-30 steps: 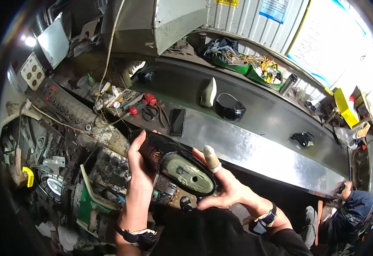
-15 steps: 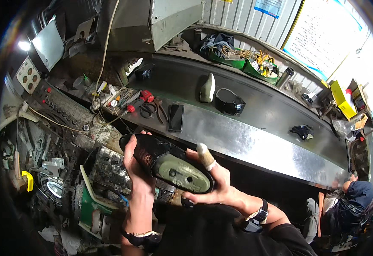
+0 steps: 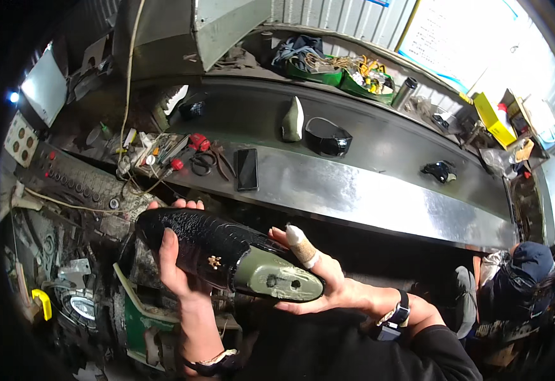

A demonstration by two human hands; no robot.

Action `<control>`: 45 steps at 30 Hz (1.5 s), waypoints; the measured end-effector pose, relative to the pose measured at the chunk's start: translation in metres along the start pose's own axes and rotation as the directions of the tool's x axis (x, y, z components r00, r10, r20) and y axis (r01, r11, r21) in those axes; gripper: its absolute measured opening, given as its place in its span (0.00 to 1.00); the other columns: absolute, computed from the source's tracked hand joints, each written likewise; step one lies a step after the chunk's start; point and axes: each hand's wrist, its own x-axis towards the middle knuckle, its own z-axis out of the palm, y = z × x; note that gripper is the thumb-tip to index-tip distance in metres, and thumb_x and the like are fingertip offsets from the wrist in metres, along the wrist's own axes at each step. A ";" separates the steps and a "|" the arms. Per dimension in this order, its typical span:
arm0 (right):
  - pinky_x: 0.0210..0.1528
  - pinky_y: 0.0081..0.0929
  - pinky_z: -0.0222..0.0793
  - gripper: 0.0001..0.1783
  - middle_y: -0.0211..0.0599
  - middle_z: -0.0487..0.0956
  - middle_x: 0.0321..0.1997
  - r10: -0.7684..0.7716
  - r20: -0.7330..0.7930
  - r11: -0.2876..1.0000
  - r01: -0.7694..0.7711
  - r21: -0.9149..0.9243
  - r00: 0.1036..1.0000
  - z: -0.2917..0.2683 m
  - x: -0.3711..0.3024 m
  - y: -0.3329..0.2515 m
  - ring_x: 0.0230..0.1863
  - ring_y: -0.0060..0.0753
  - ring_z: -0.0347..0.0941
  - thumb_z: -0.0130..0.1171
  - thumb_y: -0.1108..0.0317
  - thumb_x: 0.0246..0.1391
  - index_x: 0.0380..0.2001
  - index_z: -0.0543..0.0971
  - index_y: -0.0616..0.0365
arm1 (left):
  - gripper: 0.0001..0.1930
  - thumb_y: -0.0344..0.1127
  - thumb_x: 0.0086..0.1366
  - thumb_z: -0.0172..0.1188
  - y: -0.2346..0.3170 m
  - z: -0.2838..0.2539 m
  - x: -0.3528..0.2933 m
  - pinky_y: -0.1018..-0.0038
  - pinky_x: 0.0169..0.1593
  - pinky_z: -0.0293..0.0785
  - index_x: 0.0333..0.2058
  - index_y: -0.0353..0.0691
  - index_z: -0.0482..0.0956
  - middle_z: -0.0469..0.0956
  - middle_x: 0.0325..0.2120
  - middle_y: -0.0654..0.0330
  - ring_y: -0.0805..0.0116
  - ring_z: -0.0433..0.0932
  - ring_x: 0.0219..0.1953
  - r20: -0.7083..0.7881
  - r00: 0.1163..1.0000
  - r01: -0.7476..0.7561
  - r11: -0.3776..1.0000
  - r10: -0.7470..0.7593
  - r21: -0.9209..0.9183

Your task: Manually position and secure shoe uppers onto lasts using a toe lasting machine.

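Observation:
Both hands hold a glossy black shoe upper [image 3: 210, 238] stretched over a green shoe last [image 3: 271, 272]. A small gold ornament [image 3: 214, 261] sits on its side. My left hand [image 3: 181, 273] grips the toe-like left end, thumb on the near side and fingertips behind. At the other end, my right hand [image 3: 323, 273] wraps around the last's green top, which has two dark holes. A pale wrapping [image 3: 303, 244] covers one of its fingers. Beyond lies the metal conveyor [image 3: 392, 152], bearing a light green last [image 3: 292, 120] and a black shoe upper [image 3: 329, 136].
A phone [image 3: 247, 169], scissors [image 3: 202, 164] and pliers [image 3: 224, 164] lie on the near ledge. Green bins [image 3: 379, 92] stand at the back. A green machine frame [image 3: 139, 317] is at lower left. Another person [image 3: 525, 279] is at the right.
The shoe has turned in my hands, bringing its glossy side and gold ornament into sight. Both hands still hold it, the left one farther left. The background has shifted left in the picture.

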 end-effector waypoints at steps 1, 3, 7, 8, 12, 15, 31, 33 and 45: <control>0.72 0.38 0.51 0.61 0.59 0.54 0.73 0.045 0.030 0.997 -0.047 0.059 0.999 0.001 0.000 0.000 0.73 0.50 0.54 0.76 0.66 0.44 0.72 0.45 0.66 | 0.26 0.36 0.69 0.51 -0.002 -0.004 0.000 0.55 0.68 0.61 0.63 0.39 0.61 0.70 0.57 0.49 0.55 0.70 0.59 0.006 1.000 0.010 1.000 -0.010 -0.004; 0.75 0.37 0.42 0.69 0.55 0.43 0.77 0.087 0.046 0.975 -0.094 0.201 0.995 0.005 -0.003 0.009 0.77 0.47 0.41 0.77 0.66 0.43 0.73 0.34 0.59 | 0.29 0.33 0.65 0.54 -0.009 -0.001 0.006 0.51 0.69 0.57 0.64 0.40 0.58 0.69 0.58 0.47 0.52 0.68 0.60 -0.075 0.997 -0.028 0.995 0.020 -0.100; 0.74 0.38 0.45 0.68 0.54 0.46 0.76 0.127 0.029 0.984 -0.130 0.121 0.991 -0.006 -0.013 0.006 0.77 0.42 0.44 0.79 0.65 0.41 0.73 0.39 0.62 | 0.29 0.32 0.64 0.55 -0.020 0.006 0.002 0.54 0.69 0.59 0.64 0.40 0.60 0.69 0.57 0.48 0.53 0.70 0.59 -0.006 0.997 -0.075 0.991 0.074 -0.113; 0.72 0.37 0.50 0.63 0.55 0.56 0.73 0.080 0.090 0.992 -0.070 -0.108 0.993 -0.012 -0.014 0.009 0.74 0.44 0.51 0.78 0.64 0.43 0.72 0.45 0.64 | 0.29 0.32 0.64 0.55 -0.028 0.010 0.002 0.54 0.69 0.59 0.64 0.40 0.60 0.69 0.57 0.48 0.53 0.70 0.59 0.012 0.998 -0.061 0.990 0.063 -0.124; 0.65 0.27 0.61 0.51 0.43 0.70 0.65 0.532 -0.125 0.775 -0.423 0.469 0.837 -0.015 -0.016 0.022 0.60 0.26 0.67 0.73 0.69 0.48 0.71 0.55 0.62 | 0.24 0.47 0.70 0.55 -0.061 -0.009 0.000 0.64 0.62 0.66 0.58 0.39 0.69 0.74 0.54 0.57 0.66 0.72 0.56 -0.378 0.900 0.301 0.938 -0.219 0.174; 0.58 0.26 0.68 0.37 0.38 0.79 0.53 0.853 -0.112 0.331 -0.361 0.872 0.510 -0.031 -0.044 0.084 0.53 0.24 0.73 0.70 0.67 0.52 0.63 0.69 0.63 | 0.37 0.41 0.67 0.62 -0.101 -0.017 -0.021 0.65 0.66 0.57 0.67 0.32 0.56 0.69 0.60 0.53 0.64 0.65 0.62 -0.467 0.855 0.457 0.754 -0.226 0.472; 0.33 0.26 0.76 0.36 0.37 0.81 0.40 0.784 -0.619 0.519 -0.584 0.624 0.036 -0.426 -0.105 0.284 0.34 0.27 0.78 0.73 0.63 0.47 0.57 0.71 0.65 | 0.24 0.19 0.60 0.63 -0.180 -0.095 -0.025 0.74 0.52 0.75 0.56 0.31 0.72 0.79 0.48 0.48 0.64 0.78 0.50 -0.465 0.785 0.608 0.372 -0.408 0.701; 0.37 0.30 0.77 0.54 0.42 0.79 0.47 0.635 -0.772 0.631 -0.577 0.519 0.001 -0.459 -0.137 0.314 0.39 0.34 0.79 0.73 0.63 0.47 0.70 0.51 0.64 | 0.23 0.19 0.60 0.63 -0.182 -0.099 -0.028 0.74 0.54 0.75 0.55 0.31 0.72 0.79 0.47 0.48 0.65 0.78 0.50 -0.494 0.775 0.625 0.356 -0.395 0.695; 0.62 0.57 0.64 0.73 0.58 0.52 0.72 0.978 -0.199 0.209 -0.306 0.929 0.064 -0.271 -0.036 0.413 0.65 0.56 0.64 0.70 0.63 0.54 0.64 0.12 0.15 | 0.19 0.21 0.61 0.64 -0.191 -0.094 -0.033 0.74 0.47 0.79 0.51 0.29 0.75 0.79 0.42 0.53 0.69 0.80 0.42 -0.671 0.687 0.725 0.318 -0.278 0.611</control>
